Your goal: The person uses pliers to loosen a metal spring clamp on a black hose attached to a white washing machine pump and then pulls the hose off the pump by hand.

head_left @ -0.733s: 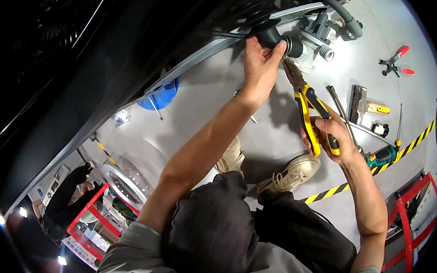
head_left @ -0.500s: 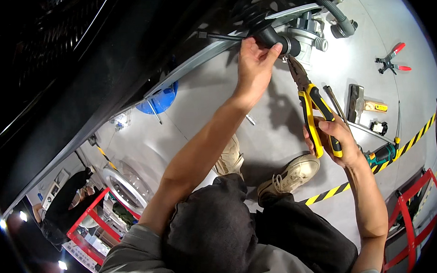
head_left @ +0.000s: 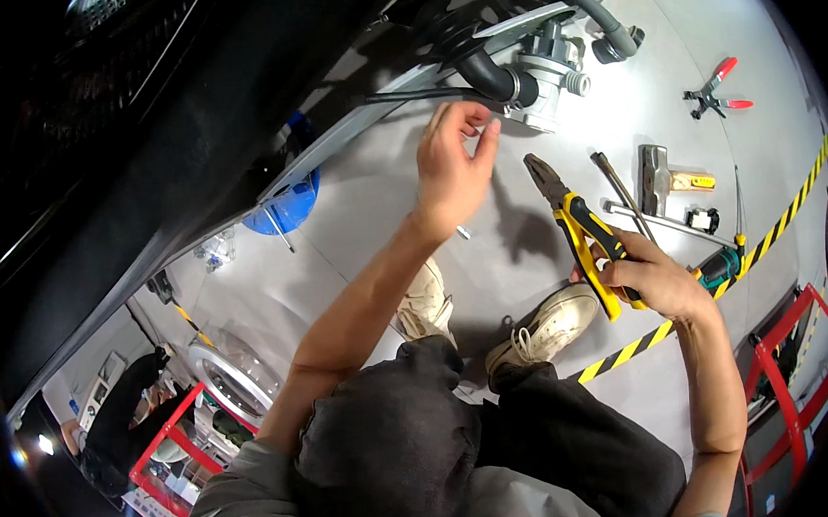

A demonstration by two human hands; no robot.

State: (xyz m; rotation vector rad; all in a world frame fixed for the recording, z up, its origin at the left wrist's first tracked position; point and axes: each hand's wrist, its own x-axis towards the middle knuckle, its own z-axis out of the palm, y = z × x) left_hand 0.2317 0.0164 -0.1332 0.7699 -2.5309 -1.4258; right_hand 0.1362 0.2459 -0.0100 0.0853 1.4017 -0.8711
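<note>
Holding yellow-black pliers (head_left: pixel 564 206) in right hand (head_left: pixel 655 280), with fingers wrapped around handles, probably for leverage. In left hand (head_left: pixel 456 169), apparently nothing, with fingers loosely curled and parted from thumb, just below black hose (head_left: pixel 485 75) (fitted to pale pump (head_left: pixel 545 82)).

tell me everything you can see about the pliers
The pliers have dark, worn-looking metal jaws and long yellow-and-black handles that look rubber- or plastic-covered. The right hand grips the handles, partly hiding them; they stand apart, while the jaws look shut or nearly so. Held above the grey floor, the tool points up and left in the picture, its tips visibly gripping nothing.
</note>
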